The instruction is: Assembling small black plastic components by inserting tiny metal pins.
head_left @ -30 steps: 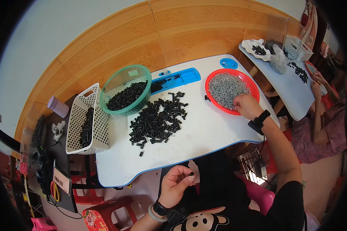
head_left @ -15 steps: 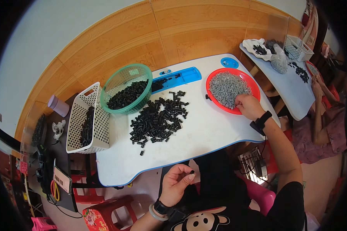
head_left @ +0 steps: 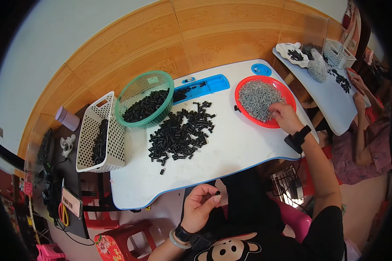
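Note:
Between thumb and fingertips, my left hand [head_left: 202, 206] pinches a small black plastic piece [head_left: 217, 192] in front of the table's near edge. At the right, my right hand [head_left: 287, 117] reaches over the rim of a red plate [head_left: 286, 92] heaped with silver screws [head_left: 259, 99]. Its thumb and fingers are drawn together against the screws; whatever they grip is too small to make out. Left of the plate, a loose pile of short black plastic pieces [head_left: 178, 135] covers the middle of the white table [head_left: 224, 143].
A green basket [head_left: 123, 98] of black pieces leans beside a white perforated basket [head_left: 119, 148] at the left. Behind the pile is a blue tray recess [head_left: 211, 85]. Another person's hands [head_left: 359, 98] are at a second white table [head_left: 335, 108] on the right.
My right hand has shifted slightly along the plate's near side, its fingertips still at the screws. My left hand keeps its black piece almost unmoved. The whole view has shifted slightly.

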### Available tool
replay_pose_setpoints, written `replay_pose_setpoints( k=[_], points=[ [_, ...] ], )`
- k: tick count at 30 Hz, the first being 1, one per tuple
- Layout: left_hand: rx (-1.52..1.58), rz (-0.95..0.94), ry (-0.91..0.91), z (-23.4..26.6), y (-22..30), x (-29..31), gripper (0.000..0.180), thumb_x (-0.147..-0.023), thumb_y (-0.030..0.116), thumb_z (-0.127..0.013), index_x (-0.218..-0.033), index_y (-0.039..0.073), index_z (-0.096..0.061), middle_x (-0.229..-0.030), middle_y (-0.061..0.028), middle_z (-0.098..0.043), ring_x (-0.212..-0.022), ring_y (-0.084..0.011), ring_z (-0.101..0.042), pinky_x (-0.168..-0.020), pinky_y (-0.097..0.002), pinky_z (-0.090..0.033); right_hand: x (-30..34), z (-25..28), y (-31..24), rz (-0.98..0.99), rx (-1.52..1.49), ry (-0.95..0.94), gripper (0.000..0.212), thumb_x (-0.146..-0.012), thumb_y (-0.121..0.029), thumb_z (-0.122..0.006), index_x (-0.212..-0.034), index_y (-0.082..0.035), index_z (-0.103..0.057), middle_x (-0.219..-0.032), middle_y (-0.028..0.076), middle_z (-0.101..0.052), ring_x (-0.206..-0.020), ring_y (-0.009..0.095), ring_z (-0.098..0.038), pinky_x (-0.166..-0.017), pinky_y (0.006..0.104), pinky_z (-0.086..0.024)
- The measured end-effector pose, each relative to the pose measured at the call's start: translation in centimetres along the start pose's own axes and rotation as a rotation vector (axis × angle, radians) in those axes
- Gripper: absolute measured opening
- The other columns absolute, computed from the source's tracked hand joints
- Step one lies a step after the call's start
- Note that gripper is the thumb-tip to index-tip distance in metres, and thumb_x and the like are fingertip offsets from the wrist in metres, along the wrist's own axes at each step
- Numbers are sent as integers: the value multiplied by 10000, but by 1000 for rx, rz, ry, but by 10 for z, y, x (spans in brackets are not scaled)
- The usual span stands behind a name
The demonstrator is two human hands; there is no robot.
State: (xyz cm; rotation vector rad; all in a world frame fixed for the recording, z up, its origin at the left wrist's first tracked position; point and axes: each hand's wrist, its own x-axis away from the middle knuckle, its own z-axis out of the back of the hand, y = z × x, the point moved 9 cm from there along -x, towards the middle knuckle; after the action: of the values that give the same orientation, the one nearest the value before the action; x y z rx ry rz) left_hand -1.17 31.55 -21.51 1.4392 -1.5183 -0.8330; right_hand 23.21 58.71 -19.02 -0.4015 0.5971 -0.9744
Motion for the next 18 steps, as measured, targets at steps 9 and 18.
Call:
replay_pose_setpoints(
  k=[9, 18],
  points=[
    [45, -18, 11, -2, 8, 5, 117, -879, 44, -629, -955, -5, -556, -885, -94, -614, -728, -138, -583, -692, -262, -493, 11, -9, 7, -243, -531, 98, 60, -877, -12, -533, -907, -8, -584, -747, 15, -547, -647, 95, -521, -581, 234, -435],
    [217, -2, -38, -14, 31, 23, 134, -892, 53, -596, -998, -16, -552, -872, -115, -599, -692, -138, -542, -706, -306, -490, 44, -24, -151, -92, -1136, -78, 48, -870, -15, -536, -877, 15, -572, -722, 28, -539, -603, 89, -499, -557, 219, -419]
  ],
)
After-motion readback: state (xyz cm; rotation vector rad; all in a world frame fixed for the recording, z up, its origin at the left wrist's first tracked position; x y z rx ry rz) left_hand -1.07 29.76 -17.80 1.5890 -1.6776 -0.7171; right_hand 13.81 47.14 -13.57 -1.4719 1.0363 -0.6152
